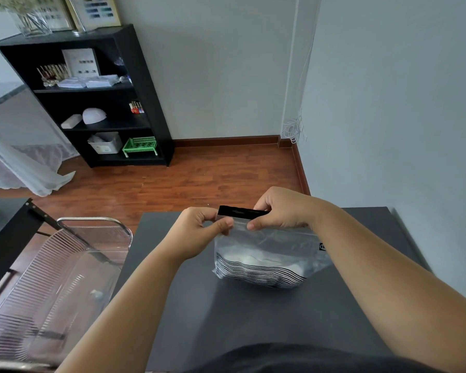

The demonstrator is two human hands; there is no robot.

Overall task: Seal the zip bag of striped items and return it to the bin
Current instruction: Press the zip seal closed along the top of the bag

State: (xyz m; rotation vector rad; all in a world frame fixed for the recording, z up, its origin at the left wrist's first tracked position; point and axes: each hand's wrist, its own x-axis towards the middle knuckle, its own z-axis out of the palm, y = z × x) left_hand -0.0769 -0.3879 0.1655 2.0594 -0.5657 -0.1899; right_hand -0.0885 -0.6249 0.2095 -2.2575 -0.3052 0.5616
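Both hands pinch the black zip strip: left hand, right hand. The zip bag stands mid-surface, sealing apparently underway; the clear bin waits past the left edge.

The bag stands on the table, near its middle, with the striped items inside at the bottom. The left hand pinches the bag's top edge at its left end, the right hand at the right, both above the table. The bin sits left of the table, just beside its edge. Behind the table lies open floor; a shelf unit stands against the far wall, left of the bag. A wall runs along the table's right.
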